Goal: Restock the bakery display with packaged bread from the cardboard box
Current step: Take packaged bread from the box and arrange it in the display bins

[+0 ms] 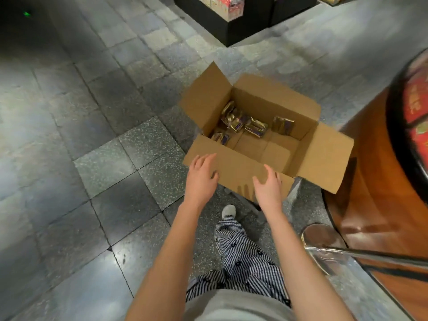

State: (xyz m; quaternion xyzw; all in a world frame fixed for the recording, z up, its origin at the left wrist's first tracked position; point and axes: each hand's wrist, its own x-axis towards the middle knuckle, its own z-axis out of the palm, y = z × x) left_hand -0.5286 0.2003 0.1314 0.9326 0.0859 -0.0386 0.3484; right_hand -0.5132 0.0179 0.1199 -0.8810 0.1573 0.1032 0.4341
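Tiles (104, 163), left hand (201, 179), right hand (268, 189) spread, perhaps touching box (259, 147)

Forearms (176, 246): bare from the left grip (201, 179) and right grip (268, 186) back to the frame edge.
Trousers (243, 256): below and between the grips; narrow dark-blue and white stripes with small dark motifs scattered over them.
Shoe (228, 210): just below the grips; pale grey, rounded toe.
Top (231, 304): farthest below the grips; plain light grey-beige fabric.

Grey speckled floor tiles (104, 163) left of fingers (202, 161), glossy in patches. Black plinth (231, 26) far beyond. Brown curved counter (370, 181), chrome post base (323, 239) right.
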